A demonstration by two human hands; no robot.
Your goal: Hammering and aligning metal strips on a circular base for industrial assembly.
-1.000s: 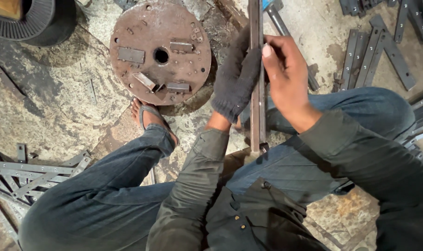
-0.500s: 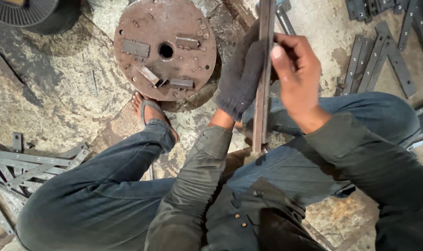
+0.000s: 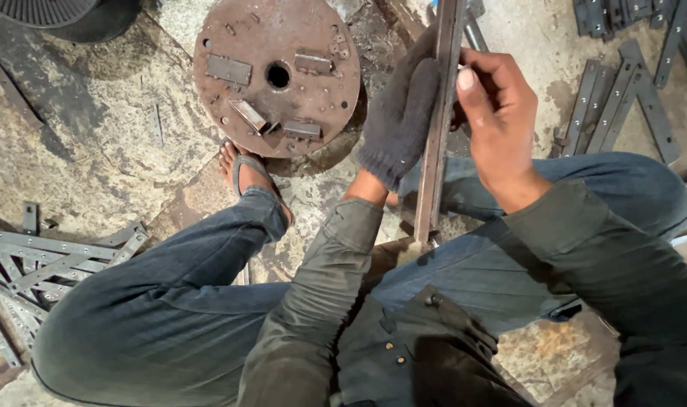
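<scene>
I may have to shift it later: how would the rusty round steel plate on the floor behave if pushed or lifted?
The round steel plate is probably rigid and heavy for its size: it looks thick, with blocks fixed on top. Lying flat on the rough floor, it would likely scrape rather than roll. Its rusty surface should give grip.

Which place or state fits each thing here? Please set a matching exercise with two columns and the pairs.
Things:
1. left hand
2. right hand
3. round rusty plate
4. perforated strips

States:
A. bare, gripping the metal bar
B. lying on the floor beside the left knee
C. in a dark knit glove
D. has a hole at its centre

Pairs: 1-C, 2-A, 3-D, 4-B
</scene>
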